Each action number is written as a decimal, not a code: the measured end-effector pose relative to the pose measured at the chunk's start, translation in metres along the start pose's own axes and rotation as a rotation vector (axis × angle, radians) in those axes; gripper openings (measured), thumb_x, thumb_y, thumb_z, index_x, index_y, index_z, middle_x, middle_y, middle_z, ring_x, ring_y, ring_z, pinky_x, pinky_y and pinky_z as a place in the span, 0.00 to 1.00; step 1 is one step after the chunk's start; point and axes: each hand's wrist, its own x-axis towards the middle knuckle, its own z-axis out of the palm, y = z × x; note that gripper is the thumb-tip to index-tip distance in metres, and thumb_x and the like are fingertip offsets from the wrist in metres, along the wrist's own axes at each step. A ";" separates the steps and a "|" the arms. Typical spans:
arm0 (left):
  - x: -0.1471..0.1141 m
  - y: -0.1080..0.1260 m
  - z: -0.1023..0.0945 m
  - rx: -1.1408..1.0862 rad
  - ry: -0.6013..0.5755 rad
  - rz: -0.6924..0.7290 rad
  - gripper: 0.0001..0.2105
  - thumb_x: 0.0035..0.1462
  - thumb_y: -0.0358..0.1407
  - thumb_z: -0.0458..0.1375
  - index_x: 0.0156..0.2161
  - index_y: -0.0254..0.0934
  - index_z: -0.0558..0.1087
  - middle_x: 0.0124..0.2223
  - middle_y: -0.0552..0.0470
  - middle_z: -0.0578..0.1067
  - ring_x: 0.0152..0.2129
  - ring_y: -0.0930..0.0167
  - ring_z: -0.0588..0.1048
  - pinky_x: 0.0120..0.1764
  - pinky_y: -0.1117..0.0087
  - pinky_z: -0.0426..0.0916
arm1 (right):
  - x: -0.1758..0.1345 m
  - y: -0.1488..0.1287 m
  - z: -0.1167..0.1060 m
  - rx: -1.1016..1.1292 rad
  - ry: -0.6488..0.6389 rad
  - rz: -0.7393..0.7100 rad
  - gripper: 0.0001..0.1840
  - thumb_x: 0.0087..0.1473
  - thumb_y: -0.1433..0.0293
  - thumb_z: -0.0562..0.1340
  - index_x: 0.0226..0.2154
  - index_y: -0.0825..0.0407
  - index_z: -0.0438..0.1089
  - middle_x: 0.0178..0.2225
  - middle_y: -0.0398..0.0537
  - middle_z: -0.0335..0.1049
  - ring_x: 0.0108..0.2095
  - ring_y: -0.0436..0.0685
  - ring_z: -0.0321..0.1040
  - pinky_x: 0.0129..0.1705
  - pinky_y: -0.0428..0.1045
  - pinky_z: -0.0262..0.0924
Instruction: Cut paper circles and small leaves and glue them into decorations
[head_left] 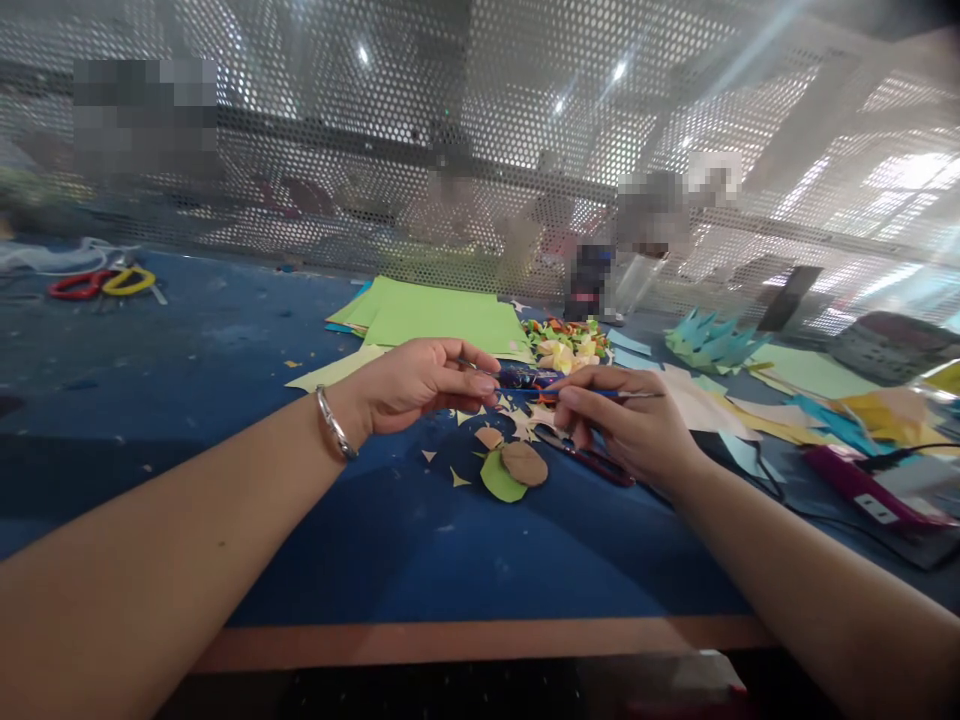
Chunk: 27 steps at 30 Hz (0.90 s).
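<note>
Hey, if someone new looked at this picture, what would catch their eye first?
Probably the middle, where the right hand holds a thin blue stick, its end at the left hand. Behind them, bright green paper stands out on the blue table, and red and yellow scissor handles lie at far left.

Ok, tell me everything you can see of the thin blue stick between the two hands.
The thin blue stick is straight and slender, with a narrower, darker end at right; its material is unclear. It is held nearly level above the blue tabletop. The right hand pinches it between thumb and fingers, and the darker end sticks out past that hand. Its other end reaches the thumb tip of the left hand; whether it is gripped there is unclear.
</note>
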 end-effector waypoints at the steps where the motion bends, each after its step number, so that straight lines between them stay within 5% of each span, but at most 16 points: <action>1: 0.001 0.000 -0.002 0.004 0.013 0.003 0.12 0.50 0.27 0.71 0.41 0.33 0.77 0.34 0.49 0.80 0.33 0.72 0.80 0.40 0.71 0.74 | 0.000 0.001 -0.001 0.008 0.011 -0.007 0.10 0.56 0.62 0.70 0.32 0.53 0.78 0.24 0.44 0.76 0.17 0.46 0.67 0.19 0.42 0.60; 8: 0.001 0.000 -0.002 0.007 0.133 0.014 0.12 0.54 0.22 0.67 0.44 0.30 0.74 0.38 0.44 0.81 0.35 0.71 0.81 0.42 0.70 0.74 | 0.004 0.002 -0.010 -0.025 0.071 -0.052 0.10 0.57 0.63 0.69 0.30 0.53 0.77 0.24 0.43 0.74 0.17 0.47 0.67 0.20 0.43 0.61; 27: -0.001 0.000 0.009 0.016 0.119 0.082 0.17 0.54 0.21 0.64 0.48 0.32 0.72 0.43 0.44 0.80 0.37 0.70 0.81 0.43 0.69 0.73 | 0.002 -0.004 -0.010 -0.112 0.055 -0.043 0.13 0.59 0.62 0.68 0.28 0.53 0.76 0.24 0.43 0.74 0.18 0.47 0.67 0.21 0.42 0.61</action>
